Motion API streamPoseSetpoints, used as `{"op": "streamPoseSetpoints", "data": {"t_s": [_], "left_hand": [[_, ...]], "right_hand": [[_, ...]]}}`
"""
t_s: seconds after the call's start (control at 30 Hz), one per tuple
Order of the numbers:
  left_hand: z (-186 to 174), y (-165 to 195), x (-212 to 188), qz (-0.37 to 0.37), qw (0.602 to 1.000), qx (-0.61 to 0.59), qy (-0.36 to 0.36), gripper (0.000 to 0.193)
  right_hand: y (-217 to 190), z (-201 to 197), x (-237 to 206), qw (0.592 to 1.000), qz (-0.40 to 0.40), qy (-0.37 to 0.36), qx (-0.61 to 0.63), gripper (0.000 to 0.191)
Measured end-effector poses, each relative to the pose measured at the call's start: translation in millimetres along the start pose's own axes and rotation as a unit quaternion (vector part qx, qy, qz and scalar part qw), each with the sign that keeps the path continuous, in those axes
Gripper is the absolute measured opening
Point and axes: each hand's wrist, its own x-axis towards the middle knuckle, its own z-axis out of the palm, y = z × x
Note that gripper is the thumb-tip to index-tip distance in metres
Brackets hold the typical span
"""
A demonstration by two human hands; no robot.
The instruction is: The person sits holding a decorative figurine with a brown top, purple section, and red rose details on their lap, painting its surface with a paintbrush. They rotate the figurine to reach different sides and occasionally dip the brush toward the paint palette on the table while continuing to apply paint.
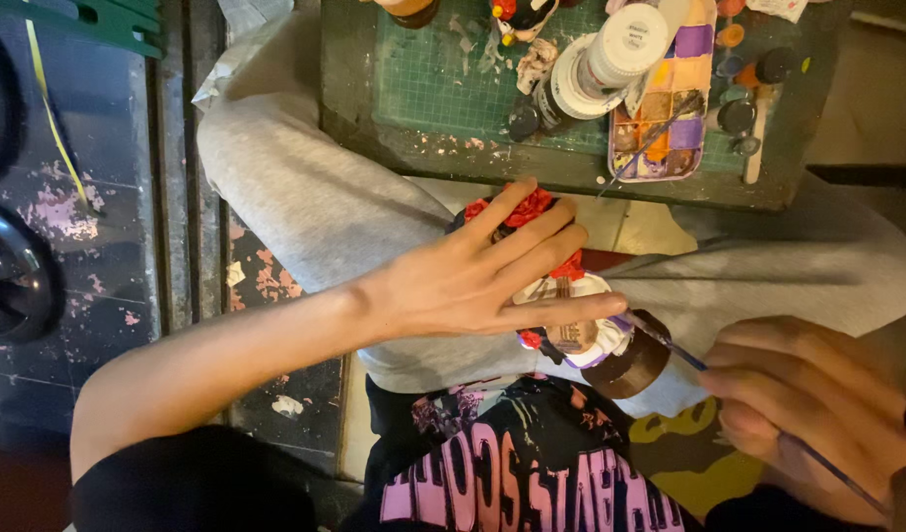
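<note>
From the head camera, the left hand (pixel 472 281) lies spread, fingers long, over a painted figurine (pixel 571 330) with red flowers, pressing it against the lap in grey trousers (pixel 305 197). The right hand (pixel 807 414) pinches a thin paintbrush (pixel 670 343), its tip touching the figurine's white and purple part. Beyond the knees, a green surface (pixel 423 79) carries a paint palette (pixel 665 108) near its right edge (a second brush lies across it) and a white jar (pixel 625 44) beside it.

dark counter (pixel 571 182) carries a green cutting mat (pixel 423 79). on it: paint palette (pixel 665 108), white jar (pixel 625 44), small dark pots (pixel 737 116). paint flecks along edge.
</note>
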Motion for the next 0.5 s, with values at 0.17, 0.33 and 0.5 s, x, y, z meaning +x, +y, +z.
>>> {"op": "streamPoseSetpoints", "data": {"t_s": [0.17,0.33,0.5], "left_hand": [[-2.8,0.2,3.9,0.007,1.000,0.011,-0.016,0.077],[-8.1,-1.0,4.3,0.003,1.000,-0.007,-0.011,0.079],[-9.5,-2.4,5.3,0.004,1.000,0.006,-0.011,0.080]], "right_hand": [[-3.7,-7.0,19.2,0.998,-0.051,0.006,-0.024,0.026],[7.5,-9.1,17.2,0.999,0.005,-0.009,0.046,0.026],[21.9,0.3,2.2,0.992,0.081,0.071,0.065,0.021]]}}
